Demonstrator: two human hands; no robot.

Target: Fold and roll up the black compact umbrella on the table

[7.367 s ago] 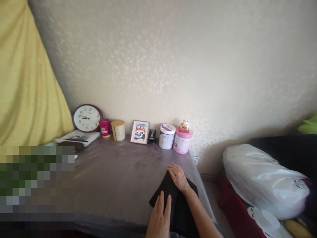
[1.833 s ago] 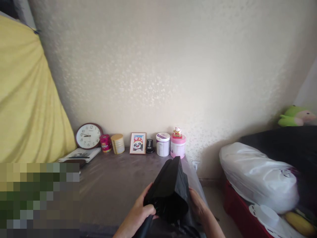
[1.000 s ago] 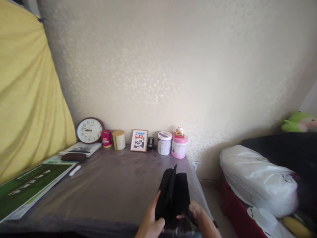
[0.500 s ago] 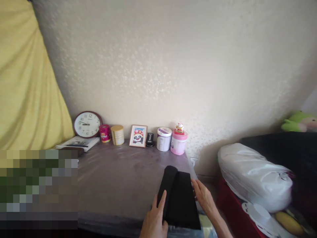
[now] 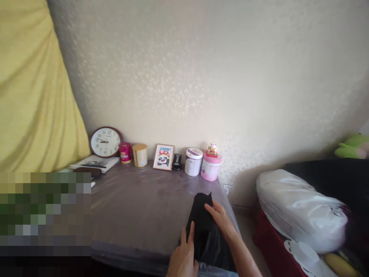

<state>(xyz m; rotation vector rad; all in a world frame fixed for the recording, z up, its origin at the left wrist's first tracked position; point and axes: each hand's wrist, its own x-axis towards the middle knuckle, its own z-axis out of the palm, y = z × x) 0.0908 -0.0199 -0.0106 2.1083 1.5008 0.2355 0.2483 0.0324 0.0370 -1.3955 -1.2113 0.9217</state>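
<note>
A black, soft-looking folded case or wrap lies at the right front of the cloth-covered table, its flap turned over towards the left. I cannot tell what, if anything, is inside. My left hand grips its near left side, index finger stretched along it and thumb at the near end. Across the upper right, my right hand has the flap between thumb and fingers; most of those fingers are hidden behind the black material.
Along the wall on the table stand a clock, pink tin, yellow-lidded can, panda picture, black device, white tub and pink tub topped by a cat figurine. White bag sits right.
My right hand has moved up and left, folding the black flap over from the right. My left hand stays at the left side. The view has shifted slightly.
</note>
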